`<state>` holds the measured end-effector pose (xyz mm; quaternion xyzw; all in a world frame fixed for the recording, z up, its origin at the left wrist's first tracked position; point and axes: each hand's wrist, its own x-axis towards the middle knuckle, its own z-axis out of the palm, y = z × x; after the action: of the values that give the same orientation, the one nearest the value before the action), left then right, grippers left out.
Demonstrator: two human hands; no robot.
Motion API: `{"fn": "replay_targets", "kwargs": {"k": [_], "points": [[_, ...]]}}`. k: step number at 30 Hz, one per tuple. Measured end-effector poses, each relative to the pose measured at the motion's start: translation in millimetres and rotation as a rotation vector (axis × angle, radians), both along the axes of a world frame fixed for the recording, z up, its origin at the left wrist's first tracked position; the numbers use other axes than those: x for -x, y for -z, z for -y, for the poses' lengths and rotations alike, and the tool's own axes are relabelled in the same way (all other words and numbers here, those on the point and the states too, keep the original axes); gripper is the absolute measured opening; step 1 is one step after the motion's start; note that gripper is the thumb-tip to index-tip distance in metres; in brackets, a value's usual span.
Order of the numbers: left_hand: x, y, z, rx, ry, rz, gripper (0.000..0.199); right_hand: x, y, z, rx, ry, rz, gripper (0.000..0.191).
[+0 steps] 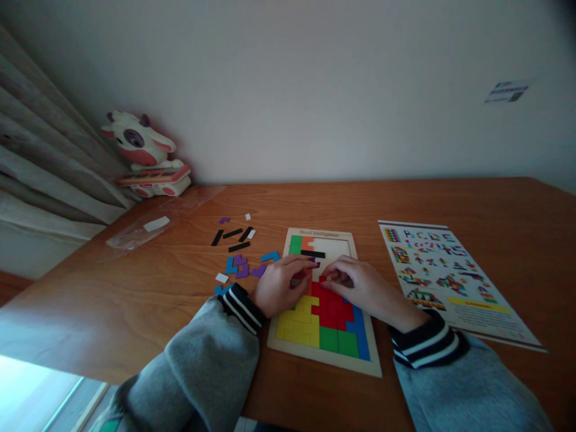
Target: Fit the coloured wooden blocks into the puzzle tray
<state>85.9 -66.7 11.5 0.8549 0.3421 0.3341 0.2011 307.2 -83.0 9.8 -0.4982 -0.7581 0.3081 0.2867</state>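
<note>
Loose black pieces point(239, 246), white pieces point(222, 278), purple pieces point(242, 270), blue pieces point(270, 256) lie left on surface point(148, 300), unplaced. Left hand point(284, 282) over board's left side, thumb and fingers curled; can't tell if gripping. Puzzle board point(335, 247) in middle: lower part packed with fitted pieces point(333, 312), top mostly bare; probably over half done. Right hand point(360, 282), fingertips together at red piece point(323, 278), grip unclear. Printed sheet point(450, 276) far right.

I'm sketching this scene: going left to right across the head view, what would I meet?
Curtain → cow toy → cluster of black strips → left hand → right hand → printed sheet.
</note>
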Motion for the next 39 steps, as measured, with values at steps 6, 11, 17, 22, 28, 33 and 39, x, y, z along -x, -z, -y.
{"fn": "replay_targets", "kwargs": {"k": [6, 11, 17, 22, 28, 33, 39], "points": [[0.3, -1.4, -0.5, 0.008, 0.006, 0.052, 0.023, 0.3, 1.2, -0.5, 0.001, 0.019, -0.022, 0.013], [0.8, -2.8, -1.0, 0.03, 0.033, 0.132, 0.017, 2.1, -8.4, 2.7, 0.005, 0.058, -0.112, 0.022], [-1.5, -2.1, 2.9, 0.085, 0.021, 0.196, 0.011, 7.2, -16.5, 5.7, 0.002, 0.045, -0.174, 0.022], [-0.8, -4.5, 2.7, 0.045, 0.009, 0.225, 0.013, 8.6, -12.3, 5.1, 0.123, 0.026, -0.256, 0.026], [1.5, -8.7, -0.2, -0.069, -0.001, 0.15, 0.016, 9.1, -4.9, 0.2, 0.165, 0.09, -0.404, 0.025], [0.0, -4.9, -0.8, -0.052, -0.014, 0.064, 0.027, 10.0, 2.4, -2.2, 0.025, 0.185, -0.264, 0.022], [0.3, -1.0, -1.8, -0.065, 0.045, -0.024, 0.026, 13.2, 11.2, -2.9, -0.091, 0.152, -0.086, 0.014]]}}
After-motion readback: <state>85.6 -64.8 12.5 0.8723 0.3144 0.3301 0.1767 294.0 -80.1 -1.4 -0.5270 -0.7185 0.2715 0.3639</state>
